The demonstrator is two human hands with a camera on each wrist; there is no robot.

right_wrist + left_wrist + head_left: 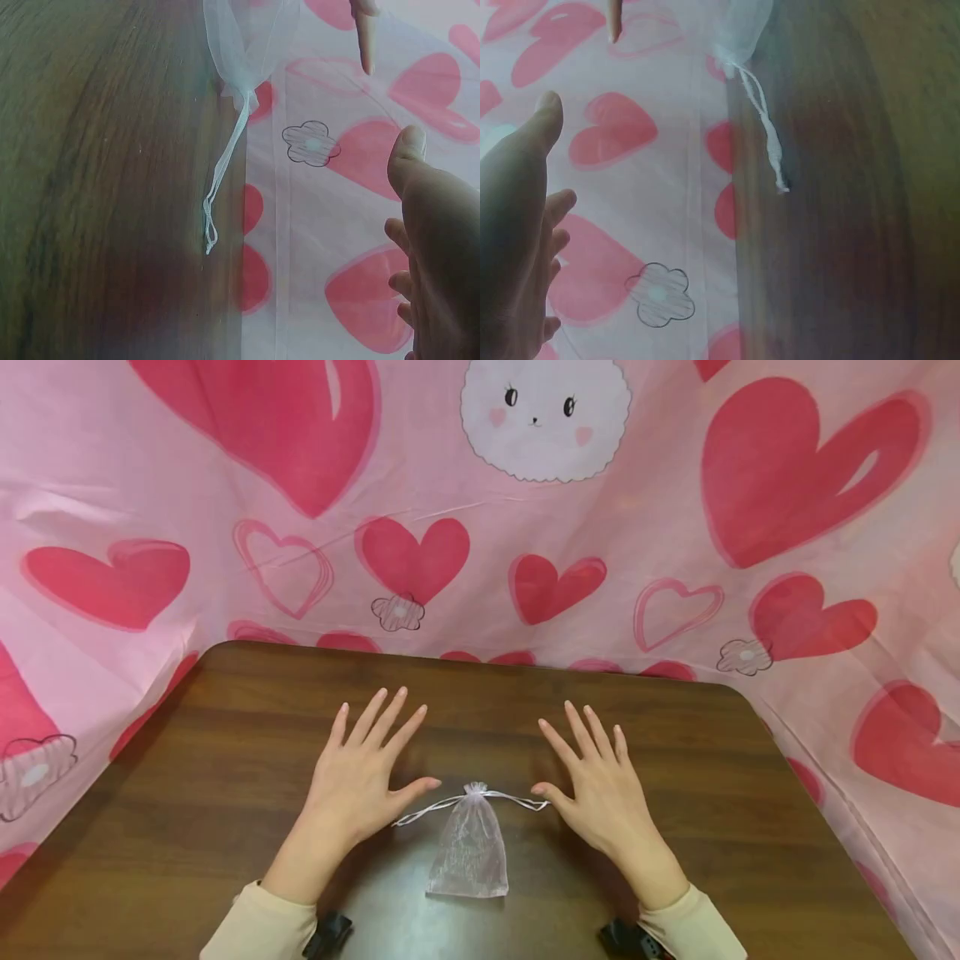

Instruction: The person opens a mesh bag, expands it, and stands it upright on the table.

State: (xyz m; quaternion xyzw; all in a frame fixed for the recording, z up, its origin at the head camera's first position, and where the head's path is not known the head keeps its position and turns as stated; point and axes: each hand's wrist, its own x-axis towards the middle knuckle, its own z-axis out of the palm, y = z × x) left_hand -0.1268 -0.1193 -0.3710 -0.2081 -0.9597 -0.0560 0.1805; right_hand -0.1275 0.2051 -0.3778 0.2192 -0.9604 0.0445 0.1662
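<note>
A sheer white organza drawstring bag (pixel 468 852) lies on the brown wooden table, its gathered neck toward the far side and its cords stretched out to left and right. To its left my left hand (pixel 356 785) is held with fingers spread and straight, holding nothing. My right hand (pixel 603 797) mirrors it on the other side, fingers spread, thumb tip close to the right cord's end. In the left wrist view one cord (pixel 771 139) ends in a knot, apart from the hand. The right wrist view shows the other cord (pixel 225 165) hanging from the bag's neck.
The dark wooden table (pixel 247 735) has rounded far corners. Behind it and along both sides hangs a pink cloth (pixel 495 502) printed with red hearts and a white fluffy face. Black wrist devices (pixel 327 935) sit by both cream sleeves.
</note>
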